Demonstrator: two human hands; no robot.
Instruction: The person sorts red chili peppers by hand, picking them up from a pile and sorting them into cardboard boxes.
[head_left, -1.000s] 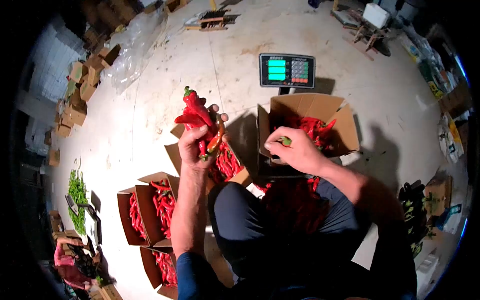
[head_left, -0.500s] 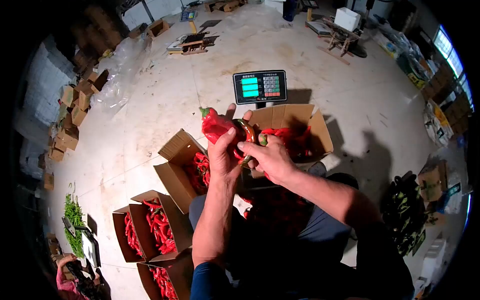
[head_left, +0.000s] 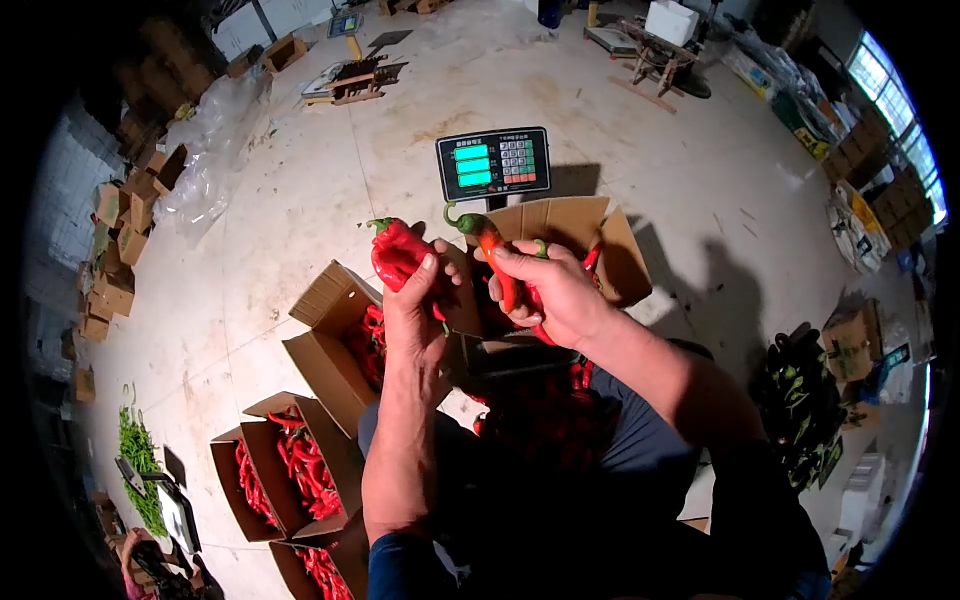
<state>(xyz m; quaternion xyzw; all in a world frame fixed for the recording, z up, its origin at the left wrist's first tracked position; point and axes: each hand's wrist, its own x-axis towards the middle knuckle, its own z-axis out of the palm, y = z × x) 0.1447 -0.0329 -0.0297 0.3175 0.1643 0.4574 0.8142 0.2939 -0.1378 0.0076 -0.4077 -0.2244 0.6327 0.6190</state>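
My left hand (head_left: 418,295) is closed round red peppers (head_left: 398,254), with a green stem at their upper end. Just to its right, my right hand (head_left: 555,295) grips a red-orange pepper (head_left: 490,240) whose top is dark green and curled. Other red peppers show between and behind the fingers of my right hand. Behind my hands stands an open cardboard box (head_left: 625,255) holding red peppers, partly hidden by my right hand. A scale display (head_left: 494,165) with green screens rises behind that box. Dark red peppers (head_left: 540,415) lie in shadow between my legs.
Open boxes of red peppers (head_left: 305,465) stand at the left. Green peppers (head_left: 137,450) lie farther left, near another person (head_left: 150,570). Dark green produce (head_left: 800,400) is piled at the right. Cardboard boxes (head_left: 125,245) and plastic sheeting (head_left: 210,160) line the far left.
My right hand reached over to the peppers in my left hand and moved apart again, now with the red-orange pepper in it. The view has shifted, too.
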